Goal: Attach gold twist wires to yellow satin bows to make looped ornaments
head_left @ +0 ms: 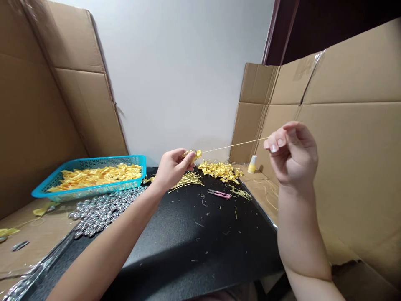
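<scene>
My left hand (171, 170) is closed on a small yellow fabric piece (198, 155), which sticks out past the fingertips. A thin golden edge shows by the thumb; the fingers hide the rest. From that piece a yellow thread (233, 145) runs straight and slightly upward to my right hand (294, 154). The right fingers are pinched on its far end, raised at the right in front of the cardboard. Whether a needle is in that pinch, I cannot tell. Below the thread, pink-handled thread snips (221, 194) lie on the black tabletop (181, 234).
At the left, a blue basket (89, 195) holds yellow fabric pieces, with many silver domed pieces (100, 211) before it. Behind the snips sit a yellow pile (221, 170) and yellow strands (189, 179). A thread spool (252, 165) stands right. Cardboard walls (351, 154) flank the table.
</scene>
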Motion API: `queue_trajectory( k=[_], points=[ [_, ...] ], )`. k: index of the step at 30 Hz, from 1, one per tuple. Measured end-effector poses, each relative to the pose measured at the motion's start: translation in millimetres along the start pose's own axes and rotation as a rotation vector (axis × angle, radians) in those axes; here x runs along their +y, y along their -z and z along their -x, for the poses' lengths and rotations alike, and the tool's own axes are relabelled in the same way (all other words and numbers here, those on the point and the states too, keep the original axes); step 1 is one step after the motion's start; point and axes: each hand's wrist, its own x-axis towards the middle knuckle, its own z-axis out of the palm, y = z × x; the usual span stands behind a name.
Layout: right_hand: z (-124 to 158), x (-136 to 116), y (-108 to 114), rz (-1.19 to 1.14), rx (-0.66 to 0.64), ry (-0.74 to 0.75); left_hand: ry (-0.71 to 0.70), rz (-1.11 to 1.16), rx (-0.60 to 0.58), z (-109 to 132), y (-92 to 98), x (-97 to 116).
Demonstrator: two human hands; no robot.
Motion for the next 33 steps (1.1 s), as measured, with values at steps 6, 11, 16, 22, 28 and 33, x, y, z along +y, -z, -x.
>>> queue_trajectory(
  k=[6, 11, 16, 22, 28, 33],
  points=[
    [4.5, -10.2, -8.6, -0.043, -0.009, -0.03, 0.02, 0.021, -0.01, 1.0, 0.4, 0.3],
    [11.5, -8.3, -21.9, -0.092, -0.005, -0.104, 0.021, 0.059, -0.026, 2.7, 0.4, 3.1],
    [30.1, 4.2, -54.5, 0.119, -0.157, -0.18, 0.016, 0.061, -0.055, 7.0, -1.5, 9.1],
    [41.5, 26.2, -82.2, 0.352, -0.28, -0.085, -0.07, 0.078, -0.111, 12.0, -1.9, 9.3],
    [40.2, 25.4, -78.1, 0.24, -0.239, -0.303, -0.13, -0.012, -0.094, 13.4, 1.7, 10.3],
    [40.1, 26.6, -81.1, 0.189, -0.242, -0.488, -0.234, -0.217, -0.052, 14.3, 1.4, 17.8]
  ],
)
